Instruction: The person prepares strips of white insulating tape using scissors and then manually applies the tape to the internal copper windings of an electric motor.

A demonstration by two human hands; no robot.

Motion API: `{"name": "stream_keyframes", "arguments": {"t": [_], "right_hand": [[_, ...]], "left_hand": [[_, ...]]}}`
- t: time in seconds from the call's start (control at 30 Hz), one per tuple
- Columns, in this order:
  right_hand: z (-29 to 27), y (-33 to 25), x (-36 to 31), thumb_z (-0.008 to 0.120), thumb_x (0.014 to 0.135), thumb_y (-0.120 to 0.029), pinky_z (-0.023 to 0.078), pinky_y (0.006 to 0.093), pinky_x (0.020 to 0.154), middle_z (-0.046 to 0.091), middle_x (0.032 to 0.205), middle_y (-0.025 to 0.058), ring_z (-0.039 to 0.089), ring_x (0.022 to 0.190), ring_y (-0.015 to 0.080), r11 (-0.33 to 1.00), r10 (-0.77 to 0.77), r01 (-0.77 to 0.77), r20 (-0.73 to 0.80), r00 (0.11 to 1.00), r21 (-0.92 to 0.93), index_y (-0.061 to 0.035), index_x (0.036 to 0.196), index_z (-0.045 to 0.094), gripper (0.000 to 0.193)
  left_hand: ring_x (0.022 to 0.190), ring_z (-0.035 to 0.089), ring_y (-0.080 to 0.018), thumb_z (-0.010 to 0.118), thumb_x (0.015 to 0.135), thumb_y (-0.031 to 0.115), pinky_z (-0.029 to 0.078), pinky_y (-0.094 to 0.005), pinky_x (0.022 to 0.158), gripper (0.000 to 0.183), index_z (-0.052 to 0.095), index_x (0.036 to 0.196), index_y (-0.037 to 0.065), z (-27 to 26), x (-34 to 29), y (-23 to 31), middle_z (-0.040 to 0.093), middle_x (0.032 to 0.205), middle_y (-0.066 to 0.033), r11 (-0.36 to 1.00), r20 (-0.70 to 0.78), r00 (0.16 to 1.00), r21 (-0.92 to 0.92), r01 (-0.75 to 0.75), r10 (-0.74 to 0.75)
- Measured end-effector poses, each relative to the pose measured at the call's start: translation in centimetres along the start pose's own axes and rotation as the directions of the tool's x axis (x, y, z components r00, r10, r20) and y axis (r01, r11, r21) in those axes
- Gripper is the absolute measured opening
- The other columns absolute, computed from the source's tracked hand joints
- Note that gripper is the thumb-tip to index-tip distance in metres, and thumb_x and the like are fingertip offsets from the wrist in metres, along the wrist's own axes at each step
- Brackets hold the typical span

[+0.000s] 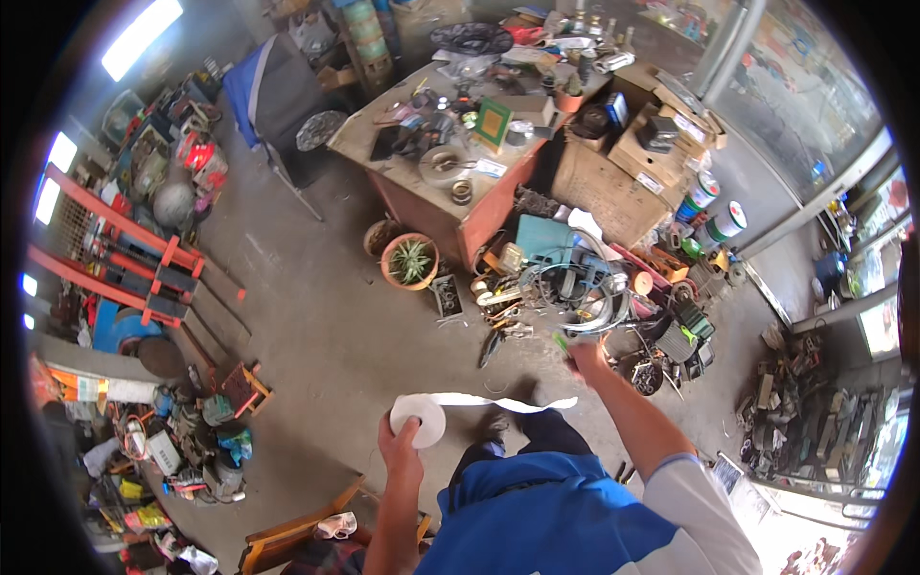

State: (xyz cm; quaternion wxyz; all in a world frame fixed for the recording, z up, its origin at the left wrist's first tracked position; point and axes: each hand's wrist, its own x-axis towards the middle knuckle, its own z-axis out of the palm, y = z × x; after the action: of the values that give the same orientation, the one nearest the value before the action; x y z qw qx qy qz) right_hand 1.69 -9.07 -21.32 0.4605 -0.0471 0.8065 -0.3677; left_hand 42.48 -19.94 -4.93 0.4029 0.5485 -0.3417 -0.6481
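Note:
My left hand (403, 447) grips a white paper roll (428, 414), the thumb at its core hole. From the roll a loose white strip (489, 401) runs to the right, sagging and slightly twisted, with its free end in front of my legs. My right hand (586, 356) is stretched forward, apart from the strip, over the near edge of a pile of tools and parts. Its fingers look closed, and a small bright green object (561, 342) shows at the fingertips. What that object is, I cannot make out.
Ahead stands a cluttered desk (383, 153), with a potted plant (410, 261) at its foot. Pliers (492, 347) and coiled clear hose (604, 307) lie near my right hand. A red lifting frame (125, 249) is at left, a wooden chair (297, 527) beside my left arm.

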Motion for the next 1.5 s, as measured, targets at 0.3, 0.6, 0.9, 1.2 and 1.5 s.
{"name": "stream_keyframes", "arguments": {"t": [0.3,0.6,0.9,1.2,1.5], "right_hand": [[14.4,-27.5,16.2,0.054,0.093,-0.011,0.045,0.0370,0.042,0.064,0.062,0.0101,0.060,0.049,0.0207,0.911,-0.149,0.098,0.097,0.984,0.400,-0.0066,0.067,0.067,0.029],[18.3,-36.1,26.3,0.056,0.096,-0.013,0.050,0.0322,0.043,0.069,0.092,0.0089,0.068,0.063,0.0195,0.922,-0.018,-0.043,0.154,0.988,0.384,-0.0128,0.129,0.061,0.033],[14.8,-19.7,17.1,0.059,0.095,-0.017,0.051,0.0330,0.058,0.067,0.083,0.0038,0.065,0.071,0.0167,0.958,-0.285,0.188,0.631,0.722,0.217,-0.0064,0.110,0.068,0.020],[4.2,-15.7,-7.1,0.051,0.106,-0.052,0.052,0.0361,0.089,0.072,0.101,0.0088,0.065,0.097,0.0184,0.910,-0.413,0.289,0.723,0.554,0.298,-0.0017,0.117,0.069,0.055],[-11.7,-0.2,-19.7,0.065,0.101,-0.022,0.045,0.0270,0.054,0.059,0.066,-0.0004,0.057,0.058,0.0086,0.849,-0.164,0.189,-0.094,0.982,0.493,-0.0029,0.095,0.069,0.021]], "left_hand": [[0.100,0.066,-0.0247,0.067,0.085,0.004,0.058,-0.0393,0.084,0.047,0.054,0.130,0.003,-5.4,-4.7,-1.3,0.064,0.113,-0.0110,0.993,-0.552,0.834,-0.102,-0.060,-0.006],[0.099,0.065,-0.0260,0.070,0.084,0.005,0.058,-0.0400,0.086,0.046,0.053,0.127,0.002,2.6,-7.8,-1.4,0.062,0.114,-0.0118,0.987,-0.639,0.767,-0.154,-0.043,-0.066],[0.104,0.066,-0.0257,0.074,0.082,0.009,0.054,-0.0383,0.093,0.059,0.052,0.137,-0.002,8.2,-0.4,1.3,0.065,0.119,-0.0139,0.983,-0.348,0.935,0.134,0.125,-0.071],[0.111,0.064,-0.0235,0.078,0.083,0.018,0.052,-0.0374,0.097,0.064,0.053,0.138,-0.003,19.0,8.1,6.0,0.065,0.123,-0.0126,0.766,0.651,0.675,0.612,-0.198,-0.346],[0.105,0.065,-0.0152,0.078,0.083,0.013,0.057,-0.0311,0.090,0.057,0.055,0.134,0.000,24.0,6.2,1.0,0.064,0.117,-0.0078,0.789,0.813,0.251,0.576,-0.216,-0.525]]}}
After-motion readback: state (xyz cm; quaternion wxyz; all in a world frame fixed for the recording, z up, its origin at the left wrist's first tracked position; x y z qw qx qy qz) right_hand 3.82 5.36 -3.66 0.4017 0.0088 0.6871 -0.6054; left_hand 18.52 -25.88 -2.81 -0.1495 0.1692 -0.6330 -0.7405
